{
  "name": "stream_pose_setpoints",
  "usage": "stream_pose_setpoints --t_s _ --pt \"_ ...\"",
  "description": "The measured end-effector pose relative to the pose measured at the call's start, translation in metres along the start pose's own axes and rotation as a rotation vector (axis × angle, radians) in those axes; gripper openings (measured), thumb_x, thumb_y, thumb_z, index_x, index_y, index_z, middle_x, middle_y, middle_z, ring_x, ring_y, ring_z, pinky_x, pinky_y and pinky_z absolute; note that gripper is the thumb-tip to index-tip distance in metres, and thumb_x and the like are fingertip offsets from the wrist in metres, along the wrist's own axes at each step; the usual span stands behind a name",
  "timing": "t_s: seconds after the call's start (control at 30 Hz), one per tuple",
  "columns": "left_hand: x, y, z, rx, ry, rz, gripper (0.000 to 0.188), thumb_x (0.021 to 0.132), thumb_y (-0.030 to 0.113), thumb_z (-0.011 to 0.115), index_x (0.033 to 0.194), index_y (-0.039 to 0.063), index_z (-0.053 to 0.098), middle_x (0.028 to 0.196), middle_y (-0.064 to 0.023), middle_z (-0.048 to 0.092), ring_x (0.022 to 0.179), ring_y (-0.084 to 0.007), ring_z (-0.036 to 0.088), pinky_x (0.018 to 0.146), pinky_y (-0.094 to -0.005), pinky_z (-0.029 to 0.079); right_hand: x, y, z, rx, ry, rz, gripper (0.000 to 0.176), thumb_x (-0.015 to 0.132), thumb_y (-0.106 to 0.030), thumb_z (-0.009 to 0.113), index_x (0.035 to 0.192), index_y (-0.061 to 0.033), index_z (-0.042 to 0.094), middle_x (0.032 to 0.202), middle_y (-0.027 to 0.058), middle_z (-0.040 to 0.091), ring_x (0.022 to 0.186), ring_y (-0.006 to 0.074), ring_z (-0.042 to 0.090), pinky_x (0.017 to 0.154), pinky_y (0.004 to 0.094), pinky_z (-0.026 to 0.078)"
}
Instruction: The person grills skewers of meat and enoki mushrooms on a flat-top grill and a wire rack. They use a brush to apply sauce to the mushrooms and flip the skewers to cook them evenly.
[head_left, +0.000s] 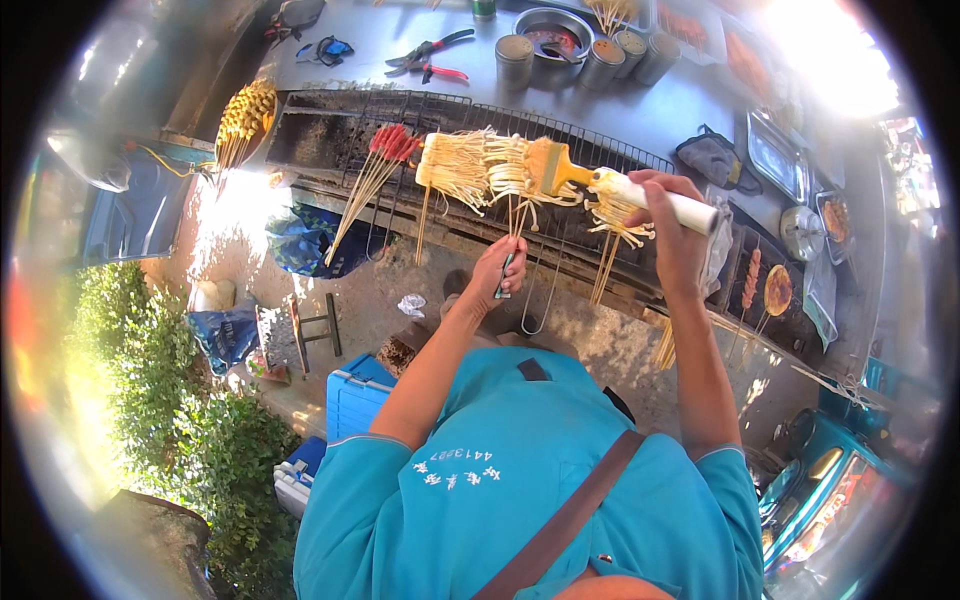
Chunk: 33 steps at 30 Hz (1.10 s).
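Observation:
My right hand (667, 217) grips a basting brush (667, 199) by its thick white handle. The bristles of the brush rest on skewered enoki mushrooms (514, 161) over the grill. My left hand (499, 270) is closed around the bare stick ends of these skewers, and a thin green strip shows between its fingers. More enoki skewers (454, 161) lie to the left on the rack, and another enoki bunch (619, 217) hangs below the brush handle. Further left, a fan of skewers with red pieces (394, 142) lies over the grill, sticks towards me.
Behind the grill, a steel counter (465, 49) holds tongs or pliers (429, 60), shaker tins (514, 61) and a steel bowl of red sauce (553, 37). A plate of yellow skewers (244, 124) stands left. Right are a sausage skewer (751, 277) and a round flat cake (778, 291).

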<state>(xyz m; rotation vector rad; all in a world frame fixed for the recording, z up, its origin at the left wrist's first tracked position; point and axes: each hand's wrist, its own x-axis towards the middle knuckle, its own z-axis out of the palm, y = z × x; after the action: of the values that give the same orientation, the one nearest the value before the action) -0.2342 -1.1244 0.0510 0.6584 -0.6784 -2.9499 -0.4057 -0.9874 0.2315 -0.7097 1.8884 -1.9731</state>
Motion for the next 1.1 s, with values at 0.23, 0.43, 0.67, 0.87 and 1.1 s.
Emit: stream_pose_setpoints --t_s 0.23,0.43,0.67,0.87,1.1 --pt "0.004 -0.023 -0.009 0.947 0.442 0.256 0.027 0.095 0.031 0.046 0.092 0.004 0.049 0.058 -0.0097 0.051 0.049 -0.0256 0.053 0.044 -0.0367 0.04 0.014 0.009 -0.003 0.012 0.09 0.02 0.02 0.09 -0.018 0.057 0.094 0.0017 0.06 0.095 0.0133 0.066 0.058 0.0108 0.06 0.055 0.0195 0.048" --pt "0.004 -0.024 -0.01 1.385 0.551 0.41 0.023 0.094 0.027 0.042 0.095 0.005 0.051 0.07 -0.0248 0.058 0.068 -0.0463 0.054 0.06 -0.0521 0.042 0.039 0.035 0.023 0.072 0.029 0.117 0.021 0.085 -0.017 0.062 0.089 0.0046 0.062 0.088 0.0122 0.067 0.054 0.0147 0.062 0.051 0.0229 0.05" --pt "0.005 -0.026 -0.009 1.168 0.547 0.356 0.028 0.095 0.026 0.04 0.087 0.004 0.056 0.064 -0.0223 0.057 0.065 -0.0427 0.056 0.059 -0.0493 0.042 0.011 0.023 0.028 -0.093 -0.041 0.111 0.021 0.089 -0.018 0.057 0.091 0.0022 0.06 0.094 0.0131 0.066 0.062 0.0141 0.062 0.054 0.0217 0.051" --pt "0.004 -0.028 -0.005 0.875 0.531 0.317 0.033 0.097 0.027 0.037 0.083 0.002 0.055 0.046 -0.0028 0.043 0.036 -0.0109 0.042 0.037 -0.0277 0.034 0.008 0.014 0.046 -0.038 -0.085 0.068 0.017 0.086 -0.014 0.061 0.092 0.0018 0.063 0.087 0.0089 0.066 0.058 0.0109 0.062 0.052 0.0215 0.049" --pt "0.009 -0.032 -0.005 0.641 0.513 0.253 0.032 0.097 0.027 0.037 0.082 0.003 0.053 0.046 -0.0016 0.041 0.035 -0.0093 0.038 0.033 -0.026 0.031 0.048 0.016 0.027 0.013 0.071 0.011 0.024 0.084 -0.019 0.062 0.088 0.005 0.064 0.085 0.0132 0.067 0.053 0.0141 0.062 0.049 0.0206 0.05"
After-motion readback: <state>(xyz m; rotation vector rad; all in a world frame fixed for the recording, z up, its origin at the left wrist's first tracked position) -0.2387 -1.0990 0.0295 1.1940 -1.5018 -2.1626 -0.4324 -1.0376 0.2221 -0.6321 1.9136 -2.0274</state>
